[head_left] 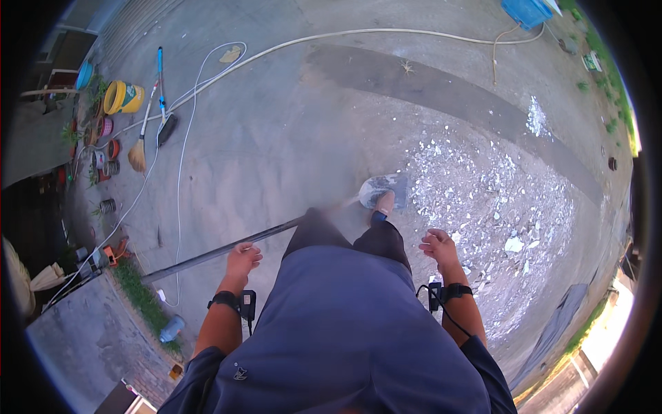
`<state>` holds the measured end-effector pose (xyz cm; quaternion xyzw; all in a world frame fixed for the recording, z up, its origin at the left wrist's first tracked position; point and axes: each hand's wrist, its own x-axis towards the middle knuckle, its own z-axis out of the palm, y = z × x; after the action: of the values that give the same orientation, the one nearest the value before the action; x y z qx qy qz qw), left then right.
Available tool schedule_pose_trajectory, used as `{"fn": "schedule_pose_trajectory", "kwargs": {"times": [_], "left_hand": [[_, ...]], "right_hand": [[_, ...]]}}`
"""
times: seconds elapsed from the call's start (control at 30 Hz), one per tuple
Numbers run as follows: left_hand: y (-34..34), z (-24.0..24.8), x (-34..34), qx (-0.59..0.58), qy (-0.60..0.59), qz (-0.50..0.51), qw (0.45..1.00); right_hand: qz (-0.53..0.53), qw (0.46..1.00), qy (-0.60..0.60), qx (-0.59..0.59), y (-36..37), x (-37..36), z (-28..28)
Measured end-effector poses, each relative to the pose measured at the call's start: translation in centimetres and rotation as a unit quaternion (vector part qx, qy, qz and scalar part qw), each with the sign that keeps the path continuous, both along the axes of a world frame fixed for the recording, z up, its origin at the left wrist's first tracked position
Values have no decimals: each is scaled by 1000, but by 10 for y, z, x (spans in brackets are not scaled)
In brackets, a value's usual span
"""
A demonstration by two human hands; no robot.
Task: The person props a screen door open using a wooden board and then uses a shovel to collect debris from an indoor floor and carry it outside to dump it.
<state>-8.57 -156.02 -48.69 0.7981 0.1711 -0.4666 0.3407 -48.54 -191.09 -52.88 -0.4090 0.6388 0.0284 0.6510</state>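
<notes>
My left hand [243, 260] is empty, its fingers loosely bent and apart, beside a long dark pole [221, 249] that slants low across the view. My right hand [440, 247] also holds nothing; its fingers are spread in the air near my right thigh. A flat, whitish-smeared shovel blade [373, 188] lies on the ground ahead, with my right foot [385, 201] at or on it. The pole lines up with the shovel's pale neck, but my leg hides whether they join.
White broken rubble [483, 207] covers the ground at right. A hose [331, 33] crosses the far side. At left are a broom [137, 156], a yellow bucket [124, 97] and several pots. A blue tub [527, 12] stands far right.
</notes>
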Motion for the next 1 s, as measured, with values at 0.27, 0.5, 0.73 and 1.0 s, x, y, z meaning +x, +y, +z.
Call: {"fn": "schedule_pose_trajectory", "kwargs": {"times": [0.27, 0.5, 0.73, 1.0], "left_hand": [[34, 0, -73, 65, -54, 142, 986], [64, -12, -49, 131, -68, 225, 963], [91, -31, -12, 116, -96, 287, 946], [130, -97, 36, 93, -112, 354, 924]], "right_hand": [[62, 993, 81, 53, -64, -51, -15], [100, 992, 77, 13, -79, 2, -8], [187, 980, 57, 42, -54, 58, -22], [264, 961, 59, 60, -21, 99, -47]]}}
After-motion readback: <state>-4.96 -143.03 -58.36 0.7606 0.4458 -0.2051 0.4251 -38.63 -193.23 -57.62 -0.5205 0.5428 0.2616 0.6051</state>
